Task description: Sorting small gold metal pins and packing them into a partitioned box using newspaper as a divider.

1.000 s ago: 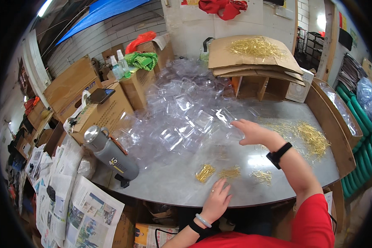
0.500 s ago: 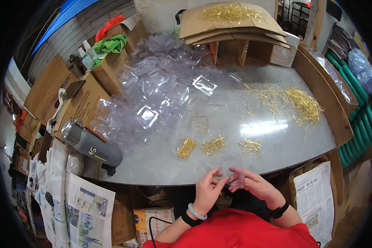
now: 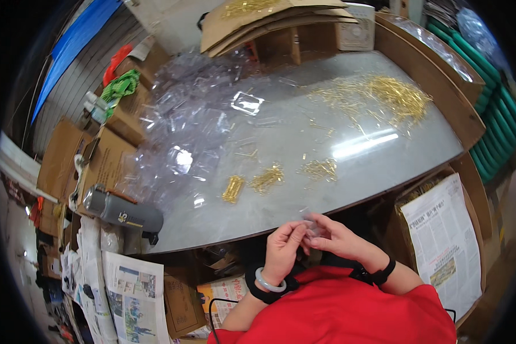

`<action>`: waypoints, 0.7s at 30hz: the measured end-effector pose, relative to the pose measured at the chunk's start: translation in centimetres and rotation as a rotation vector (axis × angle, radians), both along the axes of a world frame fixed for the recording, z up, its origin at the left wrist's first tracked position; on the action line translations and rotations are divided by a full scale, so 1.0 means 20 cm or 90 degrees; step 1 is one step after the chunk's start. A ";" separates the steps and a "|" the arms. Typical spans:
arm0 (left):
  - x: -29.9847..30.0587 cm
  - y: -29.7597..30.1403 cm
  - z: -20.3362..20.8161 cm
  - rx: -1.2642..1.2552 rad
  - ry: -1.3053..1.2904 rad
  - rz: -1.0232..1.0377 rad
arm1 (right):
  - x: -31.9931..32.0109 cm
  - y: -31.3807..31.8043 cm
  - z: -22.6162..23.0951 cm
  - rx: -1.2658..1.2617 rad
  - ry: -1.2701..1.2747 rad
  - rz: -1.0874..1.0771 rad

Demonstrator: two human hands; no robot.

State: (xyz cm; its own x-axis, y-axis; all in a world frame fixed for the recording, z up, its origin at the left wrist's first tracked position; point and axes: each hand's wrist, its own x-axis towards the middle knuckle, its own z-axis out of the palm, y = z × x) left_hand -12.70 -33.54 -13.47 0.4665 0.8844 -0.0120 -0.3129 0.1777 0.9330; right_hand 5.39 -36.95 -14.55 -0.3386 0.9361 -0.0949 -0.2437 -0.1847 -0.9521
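My left hand (image 3: pixel 282 247) and my right hand (image 3: pixel 333 237) meet close to my chest, just below the near edge of the grey table (image 3: pixel 350 172). Between their fingertips they pinch a small clear plastic piece (image 3: pixel 312 227). On the table ahead of them lie three small bundles of gold pins (image 3: pixel 268 179). A big loose heap of gold pins (image 3: pixel 393 96) is spread at the far right. A pile of clear plastic shells (image 3: pixel 195 123) covers the table's left half.
A grey cylindrical tool (image 3: pixel 123 210) lies at the table's left corner. Cardboard boxes (image 3: pixel 100 163) stand to the left, a cardboard box (image 3: pixel 281 23) topped with more pins at the back. Newspapers (image 3: pixel 441 238) lie by my right and lower left.
My right hand drew back from the far plastic pile to my chest. Both hands came together on a clear plastic piece, and my view tilted down.
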 end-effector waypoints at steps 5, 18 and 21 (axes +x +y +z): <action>0.02 0.00 0.03 0.008 -0.025 0.003 | -0.01 0.00 -0.01 -0.010 0.096 0.017; -0.03 0.02 0.14 0.726 0.519 0.051 | -0.14 -0.06 0.04 0.483 -0.582 -0.350; -0.02 0.04 0.18 0.739 0.477 0.002 | -0.13 -0.05 0.06 0.584 -0.578 -0.364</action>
State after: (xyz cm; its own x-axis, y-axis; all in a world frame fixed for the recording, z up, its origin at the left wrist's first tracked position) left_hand -13.19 -32.74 -9.89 0.6742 0.5612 0.4801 0.3259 -0.8094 0.4885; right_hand 2.82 -37.89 -13.38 -0.0473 0.7686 0.6380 0.6813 0.4919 -0.5421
